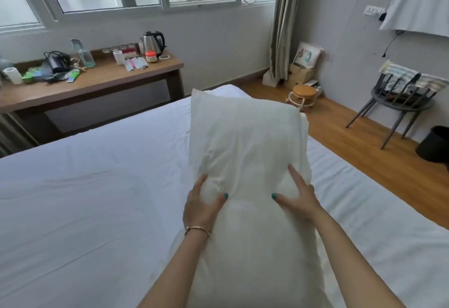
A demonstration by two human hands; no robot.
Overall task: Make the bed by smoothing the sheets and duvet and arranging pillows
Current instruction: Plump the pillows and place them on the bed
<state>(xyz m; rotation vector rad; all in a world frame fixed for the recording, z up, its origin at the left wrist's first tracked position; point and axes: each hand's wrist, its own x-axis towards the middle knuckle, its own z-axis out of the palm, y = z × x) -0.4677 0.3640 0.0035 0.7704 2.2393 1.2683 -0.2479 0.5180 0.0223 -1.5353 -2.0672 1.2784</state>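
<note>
A long white pillow runs lengthwise away from me in the middle of the view, above the white sheet that covers the bed. My left hand grips the pillow's left side, thumb pressed into the fabric. My right hand holds its right side with the fingers spread along the edge. Both hands sit about midway along the pillow. The sheet shows a few light creases. I see no duvet.
A wooden desk with a kettle, a spray bottle and clutter stands beyond the bed on the left. To the right lie wood floor, a small round stool, a grey chair and a black bin.
</note>
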